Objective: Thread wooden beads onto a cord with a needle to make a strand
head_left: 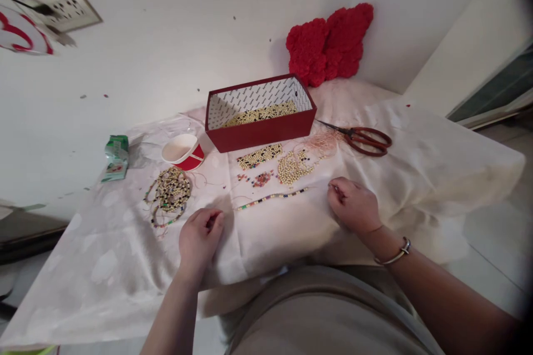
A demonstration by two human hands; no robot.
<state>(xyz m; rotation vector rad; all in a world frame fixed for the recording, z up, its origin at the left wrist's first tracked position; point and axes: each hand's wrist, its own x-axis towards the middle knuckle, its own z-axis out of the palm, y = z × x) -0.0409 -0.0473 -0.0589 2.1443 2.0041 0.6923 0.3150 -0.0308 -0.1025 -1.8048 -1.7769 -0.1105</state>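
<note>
A strand of small beads [272,196], mostly pale gold with dark, green and reddish ones, lies on the cloth between my two hands, thin thread trailing from its ends. My left hand [201,237] rests loosely curled on the cloth, left of and nearer me than the strand; nothing shows in it. Curled closed as well, my right hand [353,204] lies just past the strand's right end, apart from it, with nothing visible in its fingers. Beyond the strand are loose gold beads [293,167], a small heap of coloured beads [262,178] and a block of gold and black beads [260,156].
A dark red box [266,132] holding beads stands at the back. Left are a red-and-white paper cup [192,158], a pile of beaded strands [170,191] and a green packet [116,156]. Right are scissors [366,140] and pinkish threads [322,144]. Red knitted material [328,44] leans against the wall.
</note>
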